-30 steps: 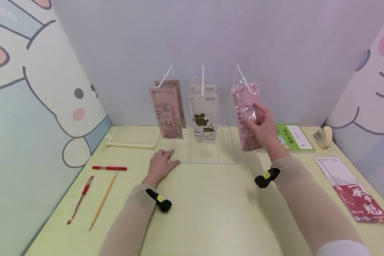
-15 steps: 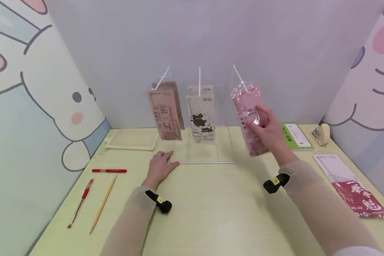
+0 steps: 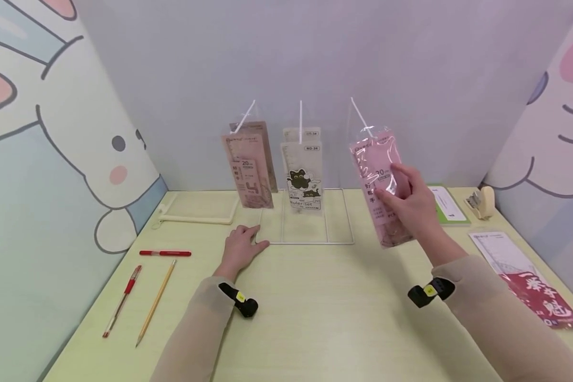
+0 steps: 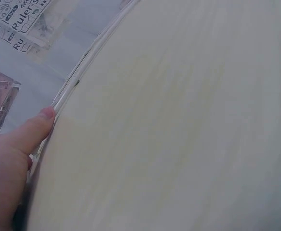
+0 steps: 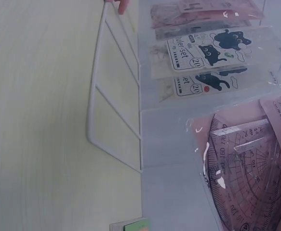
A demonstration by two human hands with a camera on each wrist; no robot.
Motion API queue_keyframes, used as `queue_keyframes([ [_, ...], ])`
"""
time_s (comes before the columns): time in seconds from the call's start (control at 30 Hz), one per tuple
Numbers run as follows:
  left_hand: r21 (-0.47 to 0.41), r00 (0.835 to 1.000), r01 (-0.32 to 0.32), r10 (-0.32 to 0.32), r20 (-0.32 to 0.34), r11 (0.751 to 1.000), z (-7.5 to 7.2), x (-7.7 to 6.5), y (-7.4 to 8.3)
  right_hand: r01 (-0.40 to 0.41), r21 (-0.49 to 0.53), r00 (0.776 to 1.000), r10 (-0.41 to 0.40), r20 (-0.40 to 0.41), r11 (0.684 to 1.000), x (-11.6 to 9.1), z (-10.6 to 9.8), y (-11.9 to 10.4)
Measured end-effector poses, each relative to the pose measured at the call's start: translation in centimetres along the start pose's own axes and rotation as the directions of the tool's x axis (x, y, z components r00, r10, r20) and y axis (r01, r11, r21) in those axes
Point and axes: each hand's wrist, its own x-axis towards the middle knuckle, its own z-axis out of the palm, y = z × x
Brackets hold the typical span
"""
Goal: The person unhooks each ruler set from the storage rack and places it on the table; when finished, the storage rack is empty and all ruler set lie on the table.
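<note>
My right hand (image 3: 413, 204) pinches a pink ruler set in a clear pouch (image 3: 374, 175) between thumb and fingers. The pouch tilts, and the tip of the right-hand hook overlaps its top edge. In the right wrist view a pink protractor shows through the clear pouch (image 5: 241, 163). My left hand (image 3: 239, 249) rests at the front left corner of the white wire rack (image 3: 310, 243); its thumb (image 4: 36, 127) lies against the front wire. Cat-printed ruler sets (image 3: 302, 178) hang on the middle hook, pink and brownish sets (image 3: 248, 175) on the left one.
Left on the table lie a red pen (image 3: 164, 253), a red-capped clear pen (image 3: 121, 302), a pencil (image 3: 156, 303) and a mesh pouch (image 3: 198, 207). To the right are a green book (image 3: 449, 207), a cream stapler-like item (image 3: 484, 201) and a red-white ruler pack (image 3: 530, 281).
My right hand has drawn the pink ruler set forward, down and to the right along the hook, so its top sits nearer the hook's tip. My left hand stays at the rack corner.
</note>
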Motion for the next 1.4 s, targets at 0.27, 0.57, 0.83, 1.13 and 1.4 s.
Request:
queue_keyframes([
  [0.27, 0.008, 1.000, -0.003, 0.003, 0.006, 1.000, 0.0, 0.3, -0.1, 0.041, -0.018, 0.999, -0.041, -0.010, 0.999, -1.1, -0.8, 0.1],
  [0.57, 0.013, 1.000, 0.003, -0.003, 0.007, 1.000, 0.0, 0.4, -0.1, 0.083, 0.014, 0.996, -0.083, -0.027, 0.996, -1.7, -1.5, 0.3],
  [0.83, 0.015, 1.000, -0.005, 0.005, 0.009, 1.000, 0.0, 0.4, -0.2, 0.170, 0.088, 0.985, -0.166, -0.050, 0.981, -1.9, -2.1, 1.6],
  [1.13, 0.013, 1.000, -0.012, 0.012, 0.004, 1.000, 0.1, 0.2, -0.1, 0.008, 0.011, 1.000, -0.008, 0.027, 1.000, -2.4, -2.8, 4.3],
  [1.4, 0.019, 1.000, -0.017, 0.017, -0.004, 1.000, 0.2, 0.3, -0.3, -0.114, -0.121, 0.987, 0.126, 0.099, 0.986, -2.9, -3.8, 7.9],
])
